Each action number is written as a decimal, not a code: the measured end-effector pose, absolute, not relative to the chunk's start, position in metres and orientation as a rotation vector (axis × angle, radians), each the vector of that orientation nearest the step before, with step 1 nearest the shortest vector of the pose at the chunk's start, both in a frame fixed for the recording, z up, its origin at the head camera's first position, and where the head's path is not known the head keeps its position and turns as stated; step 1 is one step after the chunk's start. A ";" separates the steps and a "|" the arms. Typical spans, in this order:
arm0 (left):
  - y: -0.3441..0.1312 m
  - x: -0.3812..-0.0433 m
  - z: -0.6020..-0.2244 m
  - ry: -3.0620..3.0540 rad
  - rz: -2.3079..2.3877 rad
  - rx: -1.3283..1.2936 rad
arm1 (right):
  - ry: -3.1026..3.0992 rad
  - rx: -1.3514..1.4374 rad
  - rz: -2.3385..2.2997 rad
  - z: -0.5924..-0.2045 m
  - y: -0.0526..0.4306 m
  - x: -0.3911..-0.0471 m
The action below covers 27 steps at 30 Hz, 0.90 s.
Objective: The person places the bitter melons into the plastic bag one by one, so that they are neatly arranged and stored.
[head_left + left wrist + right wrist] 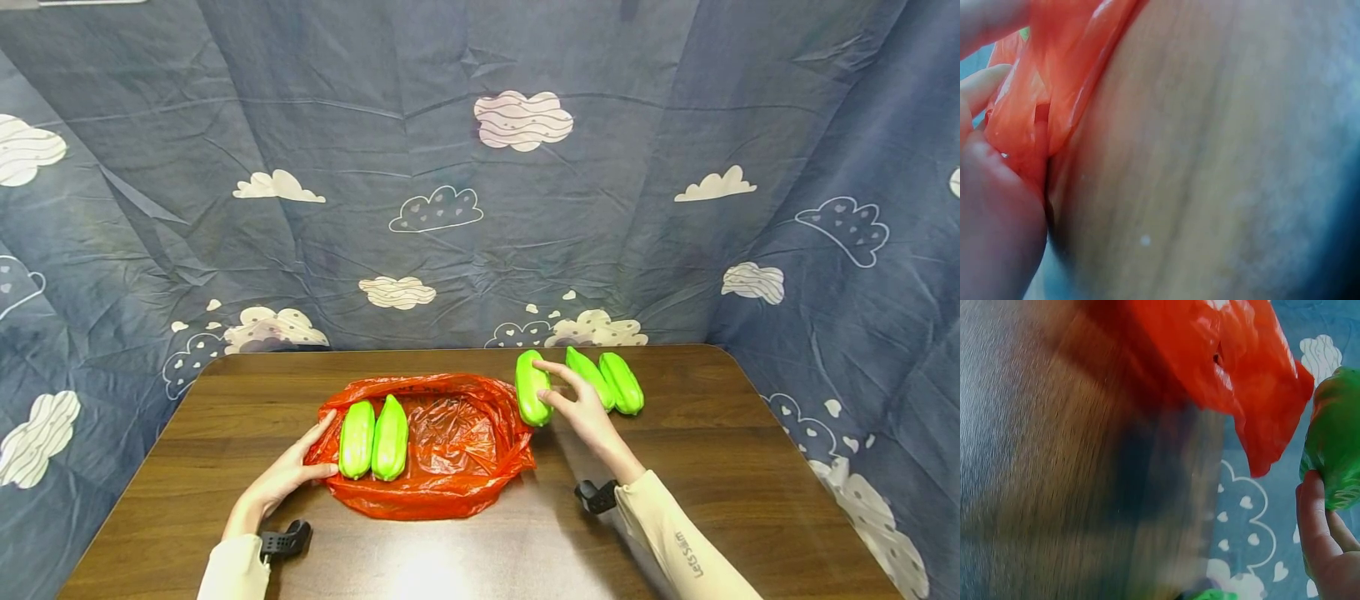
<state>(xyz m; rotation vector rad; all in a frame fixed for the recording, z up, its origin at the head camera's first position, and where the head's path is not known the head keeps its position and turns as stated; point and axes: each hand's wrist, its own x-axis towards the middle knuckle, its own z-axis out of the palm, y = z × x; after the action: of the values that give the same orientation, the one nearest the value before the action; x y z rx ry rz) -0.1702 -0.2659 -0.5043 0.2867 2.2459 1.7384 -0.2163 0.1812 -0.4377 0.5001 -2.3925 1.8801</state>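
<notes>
A red plastic bag (457, 497) lies with its mouth spread wide on the table, two plump green papaya-like fruits (356, 440) side by side in its left half. My left hand (288, 475) grips the bag's left rim; in the left wrist view the red film (1063, 81) bunches between thumb and fingers. Above the bag's right rim, my right hand (585, 410) holds another green papaya-like fruit (532, 387) between thumb and fingers. The right wrist view shows that fruit (1338, 437) at the right edge, near the loose bag edge (1266, 406).
Two more green fruits (621, 383) lie together at the back right of the brown wooden table (720, 467), partly behind my right hand. A dark blue curtain with cloud prints (450, 125) hangs behind the table and along its sides.
</notes>
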 end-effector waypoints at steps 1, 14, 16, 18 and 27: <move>-0.266 -0.170 -0.504 2.247 1.737 0.287 | -2.390 0.509 1.882 -0.438 0.180 -0.216; -0.266 -0.170 -0.504 2.244 1.741 0.289 | -2.357 0.642 1.944 -0.442 0.156 -0.211; -0.266 -0.171 -0.505 2.245 1.741 0.293 | -2.364 0.652 1.940 -0.442 0.152 -0.210; -0.266 -0.171 -0.505 2.245 1.743 0.297 | -2.373 0.655 1.925 -0.442 0.148 -0.209; -0.267 -0.170 -0.505 2.231 1.766 0.310 | -2.401 0.633 1.905 -0.445 0.131 -0.204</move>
<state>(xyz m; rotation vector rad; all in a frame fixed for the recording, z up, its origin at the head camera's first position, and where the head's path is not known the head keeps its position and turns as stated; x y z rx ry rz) -0.1701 -0.2666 -0.5054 0.3096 2.2305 1.7661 -0.2042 0.1307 -0.4452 0.6331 -2.4006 1.9048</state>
